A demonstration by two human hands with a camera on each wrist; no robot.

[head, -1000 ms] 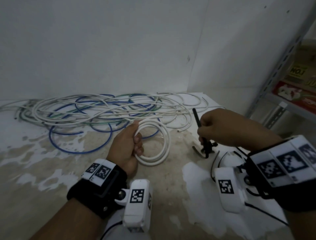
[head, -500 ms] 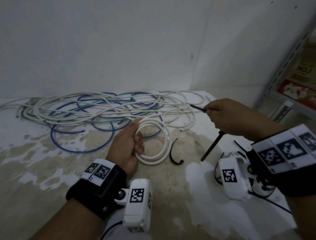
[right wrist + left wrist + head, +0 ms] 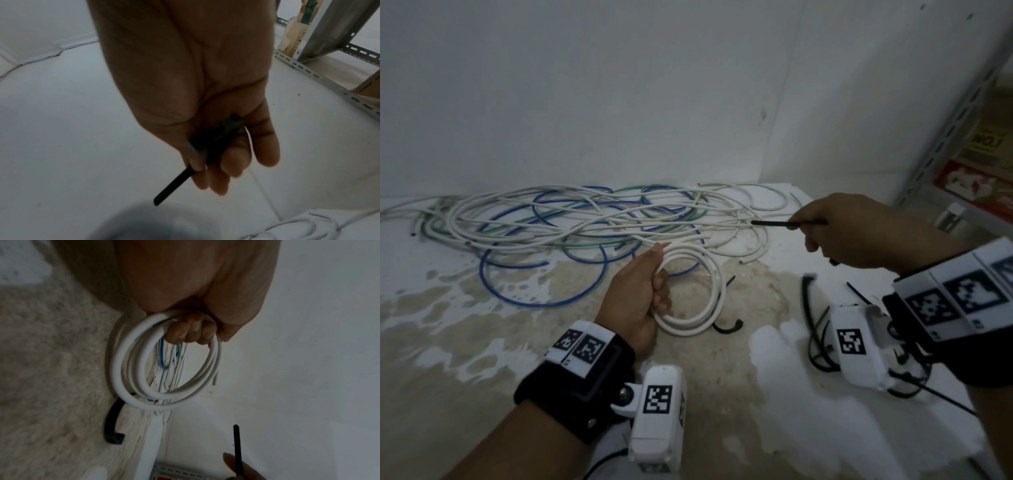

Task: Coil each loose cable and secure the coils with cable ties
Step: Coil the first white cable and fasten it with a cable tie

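Observation:
My left hand (image 3: pixel 643 294) grips a small white cable coil (image 3: pixel 705 308) held just above the floor; the left wrist view shows the coil (image 3: pixel 131 378) hanging from my curled fingers (image 3: pixel 189 334). My right hand (image 3: pixel 849 229) is raised to the right of the coil and pinches a black cable tie (image 3: pixel 777 223) whose free end points left. In the right wrist view the tie (image 3: pixel 174 186) runs under my thumb and fingers. Behind the coil lies a tangle of loose white, blue and green cables (image 3: pixel 571 226).
More black cable ties (image 3: pixel 815 325) lie on the floor under my right wrist, and one curved tie (image 3: pixel 729 327) lies beside the coil. The floor (image 3: pixel 482 325) is stained concrete with white patches. A metal shelf rack (image 3: pixel 948 113) with boxes stands at the right, walls behind.
My right hand has lifted the black tie off the pile of ties and swung it up and level, pointing left. The left hand keeps the coil still.

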